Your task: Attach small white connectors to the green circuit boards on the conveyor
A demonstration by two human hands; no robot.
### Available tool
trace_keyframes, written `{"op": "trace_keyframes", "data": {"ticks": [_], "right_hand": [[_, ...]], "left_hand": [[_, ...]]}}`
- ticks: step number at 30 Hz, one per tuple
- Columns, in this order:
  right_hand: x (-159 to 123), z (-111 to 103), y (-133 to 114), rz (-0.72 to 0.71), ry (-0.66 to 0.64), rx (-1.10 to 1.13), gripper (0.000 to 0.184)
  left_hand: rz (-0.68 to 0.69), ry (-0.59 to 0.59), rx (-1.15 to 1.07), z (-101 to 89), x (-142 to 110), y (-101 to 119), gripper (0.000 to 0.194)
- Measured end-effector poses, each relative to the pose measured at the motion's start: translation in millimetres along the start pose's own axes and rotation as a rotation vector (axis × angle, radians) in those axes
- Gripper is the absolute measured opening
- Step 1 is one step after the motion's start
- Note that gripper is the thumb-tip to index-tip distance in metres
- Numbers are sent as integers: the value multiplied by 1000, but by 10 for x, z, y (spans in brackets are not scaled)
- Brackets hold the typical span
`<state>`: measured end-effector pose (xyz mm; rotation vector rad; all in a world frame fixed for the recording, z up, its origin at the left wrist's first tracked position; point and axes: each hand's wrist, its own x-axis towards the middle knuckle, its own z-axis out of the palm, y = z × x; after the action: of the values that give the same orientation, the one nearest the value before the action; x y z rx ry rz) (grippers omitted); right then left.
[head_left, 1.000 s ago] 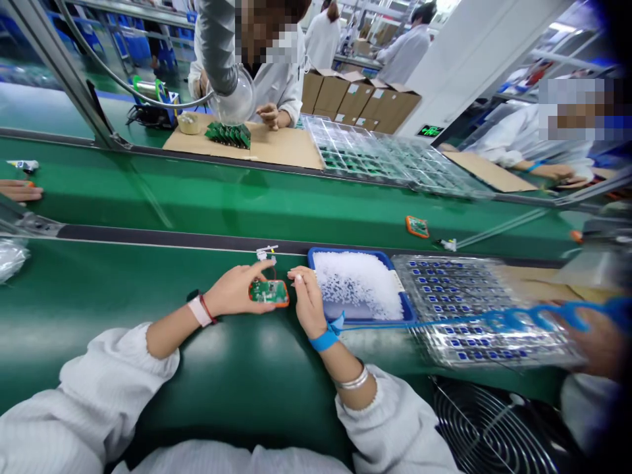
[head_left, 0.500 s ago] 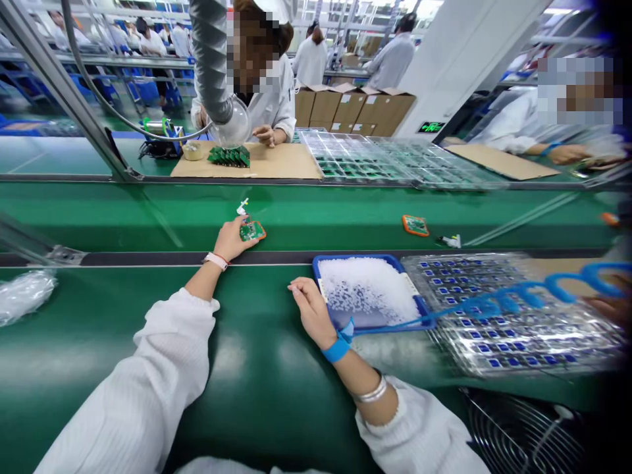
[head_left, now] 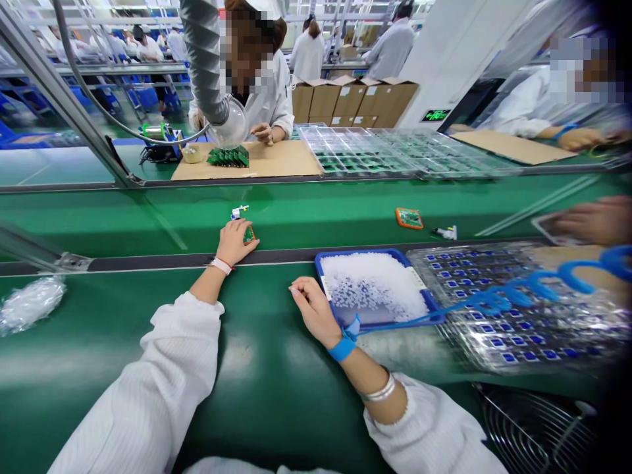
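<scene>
My left hand (head_left: 236, 243) reaches onto the green conveyor belt. Its fingers are curled round a green circuit board in an orange frame (head_left: 249, 233), mostly covered by the hand. Just beyond the fingertips lies a small white connector piece (head_left: 239, 212). My right hand (head_left: 315, 312), wearing a blue wrist strap (head_left: 343, 345), hovers or rests beside a blue tray (head_left: 320, 263) of small white plastic pieces (head_left: 372, 280). Its thumb and fingers are closed together. Whether anything small is between them is hidden.
Another orange-framed board (head_left: 409, 218) and a white connector (head_left: 446, 233) lie farther right on the belt. Clear trays with blue parts (head_left: 498, 309) sit right, under a coiled blue cord (head_left: 523, 289). A co-worker's blurred hand (head_left: 602, 220) is at right. A plastic bag (head_left: 33, 304) lies left.
My left hand has closed further over the orange-framed board, which now shows less and looks turned. The right hand keeps its pose. At right, a co-worker's hand has come in over the belt.
</scene>
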<state>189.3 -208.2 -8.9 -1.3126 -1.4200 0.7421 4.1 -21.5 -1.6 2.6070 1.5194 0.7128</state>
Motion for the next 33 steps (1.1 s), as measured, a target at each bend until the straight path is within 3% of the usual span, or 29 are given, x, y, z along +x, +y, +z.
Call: {"op": "trace_keyframes", "data": {"ticks": [6, 12, 16, 22, 26, 33], "right_hand": [[3, 3, 17, -28, 23, -1, 21], [-9, 9, 59, -18, 60, 18, 20], [-13, 23, 77, 6, 80, 100, 22], [-20, 23, 52, 78, 74, 188, 29], [-25, 10, 35, 68, 46, 167, 28], [-24, -14, -41, 153, 57, 235, 36]], "left_hand": [[165, 36, -86, -17, -72, 304, 54], [375, -189, -146, 3, -378, 781, 66], [466, -233, -154, -43, -588, 982, 67], [555, -274, -89, -118, -894, 1135, 73], [516, -268, -42, -137, -1053, 1155, 68], [545, -215, -33, -175, -1058, 1154, 65]]}}
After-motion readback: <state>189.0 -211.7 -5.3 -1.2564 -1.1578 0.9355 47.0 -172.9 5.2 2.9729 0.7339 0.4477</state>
